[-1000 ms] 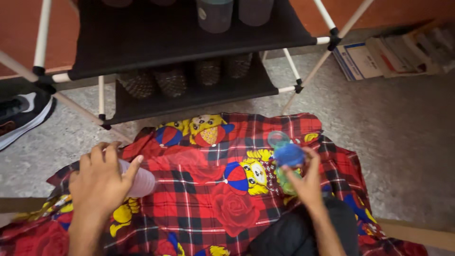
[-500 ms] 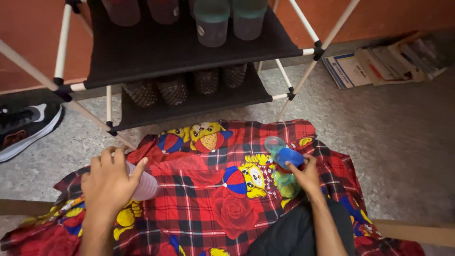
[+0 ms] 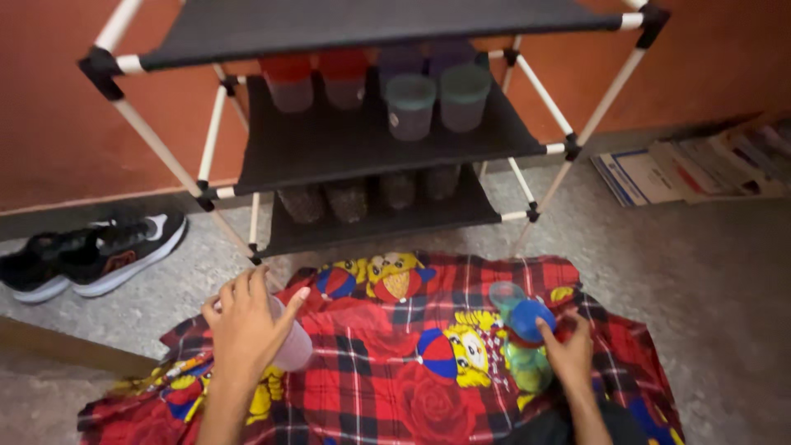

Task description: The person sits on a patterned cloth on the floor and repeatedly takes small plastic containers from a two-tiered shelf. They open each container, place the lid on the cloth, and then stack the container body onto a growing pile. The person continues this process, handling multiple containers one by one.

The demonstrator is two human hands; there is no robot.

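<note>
My left hand wraps around a pale pink plastic cup lying on a red plaid cloth with cartoon prints. My right hand grips a blue lid atop a green see-through container. A teal lid lies right beside it on the cloth.
A black fabric shelf rack with white poles stands behind the cloth. Its middle shelf holds several lidded jars, red, purple and teal. Dark jars sit on the bottom shelf. Black sneakers lie at left, stacked papers at right.
The view has tilted upward, revealing more of the rack. Both hands keep their grips; the right hand has pressed lower onto the blue lid.
</note>
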